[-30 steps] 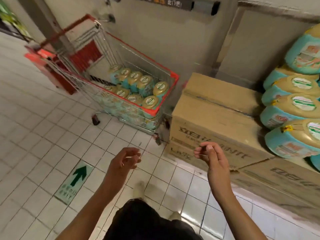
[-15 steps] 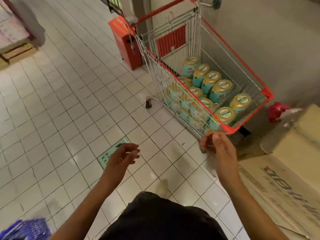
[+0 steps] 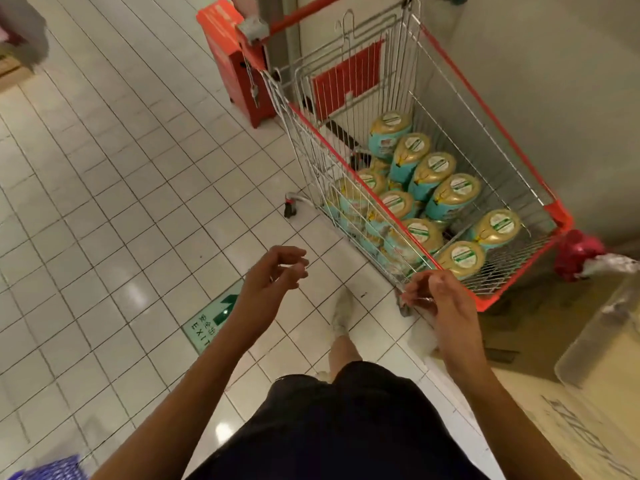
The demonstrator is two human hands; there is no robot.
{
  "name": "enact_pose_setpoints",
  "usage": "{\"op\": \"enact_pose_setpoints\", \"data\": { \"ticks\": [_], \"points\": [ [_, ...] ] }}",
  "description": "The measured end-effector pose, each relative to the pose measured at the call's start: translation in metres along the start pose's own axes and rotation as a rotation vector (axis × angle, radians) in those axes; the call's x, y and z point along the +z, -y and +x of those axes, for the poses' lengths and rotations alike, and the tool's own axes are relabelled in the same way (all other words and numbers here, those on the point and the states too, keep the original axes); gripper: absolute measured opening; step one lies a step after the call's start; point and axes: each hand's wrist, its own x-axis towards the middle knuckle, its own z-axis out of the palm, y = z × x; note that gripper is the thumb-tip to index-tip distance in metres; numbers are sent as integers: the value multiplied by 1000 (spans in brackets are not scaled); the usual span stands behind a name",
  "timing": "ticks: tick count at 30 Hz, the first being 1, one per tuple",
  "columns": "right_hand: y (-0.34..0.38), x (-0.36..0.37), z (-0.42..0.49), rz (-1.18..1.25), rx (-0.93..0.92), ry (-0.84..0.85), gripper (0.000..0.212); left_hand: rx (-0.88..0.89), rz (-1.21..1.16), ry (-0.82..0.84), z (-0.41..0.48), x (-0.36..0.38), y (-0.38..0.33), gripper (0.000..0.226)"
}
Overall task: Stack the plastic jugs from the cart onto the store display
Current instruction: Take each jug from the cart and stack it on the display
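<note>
I have the cart (image 3: 562,211) ahead at about one o'clock, parked close along the grey wall, probably so the aisle floor (image 3: 104,202) stays free for walking. The plastic jugs (image 3: 429,174) lie packed in its wire basket in slanting rows, gold shoulders and round labels facing up. That way each one can be lifted straight out without disturbing its neighbours. The nearest jug (image 3: 460,259) sits at the corner closest to me.

My left hand (image 3: 273,271) hangs at eleven o'clock over the tiles, fingers loosely curled and holding nothing. My right hand (image 3: 436,299) is at one o'clock, also slack-fingered and empty. Its fingertips lie over the cart's near corner in this view, and I cannot tell whether they touch the wire. I read both hands as raised and ready for a two-handed lift, since jugs like these look bulky and heavy when full.

The store display is out of view. Only a cardboard box (image 3: 588,427) shows at four o'clock. A red stand (image 3: 235,64) is at twelve, behind the cart's handle. A green exit marker (image 3: 211,320) lies on the floor at nine.

The reach into the basket has not yet begun.
</note>
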Motion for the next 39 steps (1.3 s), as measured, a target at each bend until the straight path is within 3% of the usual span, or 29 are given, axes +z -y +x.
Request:
{"op": "enact_pose_setpoints", "data": {
  "ticks": [5,8,12,16,21,29,34,39],
  "points": [
    [7,9,83,55,26,-4,32,-47,35,35,80,9,-15,21],
    [17,16,135,62,53,11,33,-96,72,63,118,6,-24,39],
    [37,27,204,39,47,92,32,-163,138,93,163,-7,-24,22],
    [54,35,267,31,32,87,35,-195,151,83,214,-20,-32,22],
    [56,46,339,28,76,20,38,-208,127,130,305,-14,-49,20],
    [43,60,436,130,214,-195,31,-237,180,416,477,32,-72,15],
    [16,51,477,105,319,-355,31,-458,179,563,561,71,-47,11],
    [-33,38,513,-119,497,-374,20,-786,241,543,608,104,15,11]
  ]
}}
